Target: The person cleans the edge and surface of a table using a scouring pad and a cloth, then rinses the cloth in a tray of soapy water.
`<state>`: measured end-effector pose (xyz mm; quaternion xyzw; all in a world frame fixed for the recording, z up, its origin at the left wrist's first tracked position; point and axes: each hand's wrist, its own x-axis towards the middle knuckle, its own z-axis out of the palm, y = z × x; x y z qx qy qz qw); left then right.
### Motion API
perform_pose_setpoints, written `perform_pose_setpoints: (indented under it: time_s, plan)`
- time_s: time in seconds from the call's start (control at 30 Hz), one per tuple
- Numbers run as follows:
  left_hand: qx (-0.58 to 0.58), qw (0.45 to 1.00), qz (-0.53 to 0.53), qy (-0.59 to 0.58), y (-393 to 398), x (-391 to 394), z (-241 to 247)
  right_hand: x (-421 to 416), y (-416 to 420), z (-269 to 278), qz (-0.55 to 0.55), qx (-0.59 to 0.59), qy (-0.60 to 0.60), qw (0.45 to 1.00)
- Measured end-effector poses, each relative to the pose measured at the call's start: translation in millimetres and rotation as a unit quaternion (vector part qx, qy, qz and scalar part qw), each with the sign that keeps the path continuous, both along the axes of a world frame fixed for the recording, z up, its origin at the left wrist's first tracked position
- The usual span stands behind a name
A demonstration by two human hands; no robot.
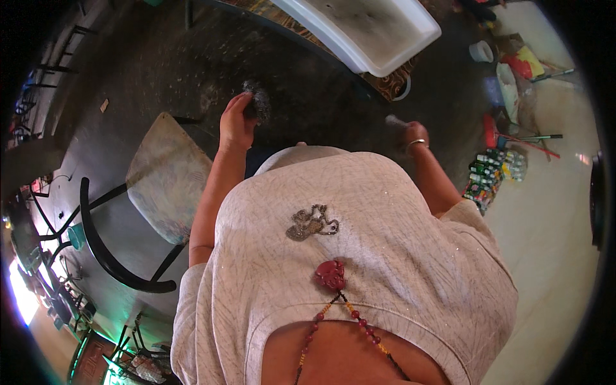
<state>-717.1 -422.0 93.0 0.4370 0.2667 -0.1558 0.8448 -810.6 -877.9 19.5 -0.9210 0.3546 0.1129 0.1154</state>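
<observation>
My left hand (238, 120) is raised in front of me, with its fingers closed on a grey, glittery, shaggy bundle (260, 103) whose kind I cannot make out. To the right, my right hand (415, 134), with a bracelet at the wrist, is closed on a small pale, blurred thing (395, 121). The two hands are well apart. Ahead of them, a white plastic tub (356, 65) stands on a table with a patterned brown cover (392, 86); greyish material covers the tub's bottom.
A black-framed chair with a patterned seat (168, 178) stands close on my left. Bottles (486, 175) stand on the floor at the right, near a red broom head (489, 131) and a white bucket (481, 51). More chairs are at the far left.
</observation>
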Motion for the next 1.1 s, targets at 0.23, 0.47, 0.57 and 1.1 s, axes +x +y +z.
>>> perform_pose_setpoints:
  time_s: [0.23,0.47,0.57,1.1]
  plan:
    - [-0.017,0.998,0.038,0.056,-43,-13,-9,15,25,70,0.224,0.178,-0.14,0.948]
    - [0.039,0.998,0.006,0.056,-62,-27,15,36,137,99,0.461,0.047,-0.25,0.85]
    - [0.056,0.997,0.0,0.047,-53,-25,16,45,125,113,0.354,0.0,-0.304,0.885]
    - [0.221,0.968,0.104,-0.06,-224,35,-58,117,94,53,0.183,-0.209,-0.263,0.924]
